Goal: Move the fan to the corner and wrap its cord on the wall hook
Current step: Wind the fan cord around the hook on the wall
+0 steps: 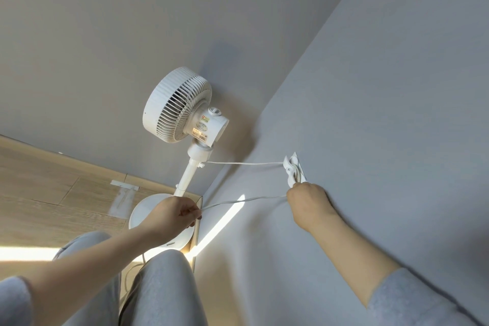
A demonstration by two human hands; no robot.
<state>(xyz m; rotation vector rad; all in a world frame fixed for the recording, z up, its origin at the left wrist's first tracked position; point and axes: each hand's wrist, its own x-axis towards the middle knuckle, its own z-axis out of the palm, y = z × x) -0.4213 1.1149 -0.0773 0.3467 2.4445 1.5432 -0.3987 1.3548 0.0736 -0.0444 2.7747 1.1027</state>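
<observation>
Clamped on the white cord point(243, 163), the left hand point(172, 216): thumb pinching against curled fingertips, just in front of the round base point(146, 206) and hiding part of its rim. Curled into a fist against the right-hand wall point(383, 114), the right hand point(308, 200), closing on the same cord directly beneath the wall hook point(292, 168) and covering the hook's lower end; fingertips turned to the wall, out of sight. Between the two hands, one strand of cord stretched nearly level in the air. Above it, a second strand running from the pole point(188, 176) across the corner to the hook, with loops lying round it. In the corner itself, between two grey walls, the white fan point(180, 106), upright on its pole, head tilted upward. On the wooden floor point(53, 193) to the left, a pale taped patch point(123, 193). Across the right-hand wall, a bright strip of sunlight point(222, 222). At the bottom, two knees in grey trousers point(161, 288) blocking the floor, a thin length of cord showing between them.
</observation>
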